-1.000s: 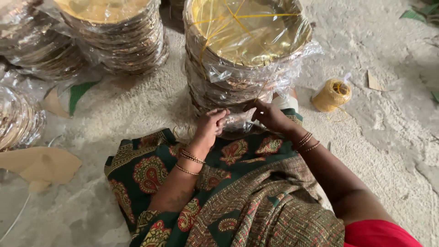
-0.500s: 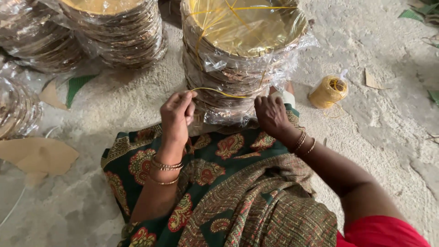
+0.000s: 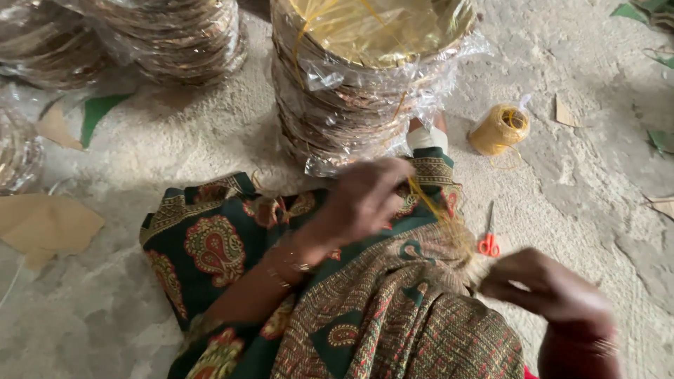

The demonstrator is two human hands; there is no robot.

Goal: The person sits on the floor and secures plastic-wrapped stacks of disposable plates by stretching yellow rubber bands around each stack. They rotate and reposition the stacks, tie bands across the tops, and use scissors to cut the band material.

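A tall stack of gold plates wrapped in clear plastic [image 3: 351, 105] stands right in front of my lap, with yellow string crossing its top. My left hand [image 3: 365, 200], blurred, pinches the yellow string [image 3: 428, 200] just below the stack. The string runs down and right over my patterned cloth to my right hand [image 3: 551, 291], which is closed on its other end near my right knee. Both hands hold the string taut between them.
A ball of yellow string [image 3: 500, 128] lies on the concrete floor to the right of the stack. Red-handled scissors [image 3: 489, 238] lie beside my knee. More wrapped plate stacks [image 3: 179, 38] stand at the back left. Brown card pieces [image 3: 45, 224] lie at left.
Both hands have come away from the stack toward my lap. My right hand pulled down and right, drawing the yellow string out; the view has shifted closer and lower.
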